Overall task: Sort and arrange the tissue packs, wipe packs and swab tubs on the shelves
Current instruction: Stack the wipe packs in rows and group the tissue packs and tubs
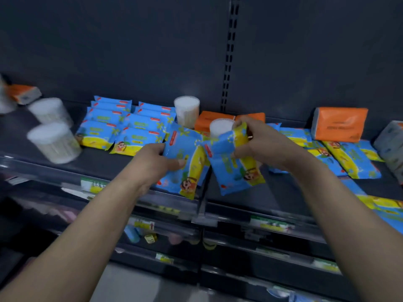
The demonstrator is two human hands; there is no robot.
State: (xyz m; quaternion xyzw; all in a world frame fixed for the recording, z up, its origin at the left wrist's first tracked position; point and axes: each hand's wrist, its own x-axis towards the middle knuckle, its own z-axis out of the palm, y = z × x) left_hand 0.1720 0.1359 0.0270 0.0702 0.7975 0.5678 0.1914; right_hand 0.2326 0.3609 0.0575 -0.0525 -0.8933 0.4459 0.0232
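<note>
**Both hands holding wipe packs at the shelf front**

The left hand grips a blue and yellow wipe pack by its left edge. The thumb is pressed across the face and the fingers are curled behind. The pack extends to the right of and below the grip, tilted, with its lower end over the front edge of the shelf.

The right hand pinches a second wipe pack at its upper end, where the wrapper is bunched between thumb and fingers. This pack hangs down and towards the viewer from the grip, slanted. Its left edge is just beside the first pack, and contact between the two cannot be confirmed.

On the shelf left of the hands, the stacked wipe packs lie flat in two overlapping rows. Further left, two swab tubs are blurred and appear tilted. A third swab tub stands upright against the back panel. A fourth tub stands directly behind the right hand's fingers.

An orange tissue pack lies behind the fourth tub. A larger tissue pack stands at the right rear, and another orange pack lies at the far left. Loose wipe packs lie scattered at angles to the right of the right forearm. A grey pack sits at the far right edge.
</note>
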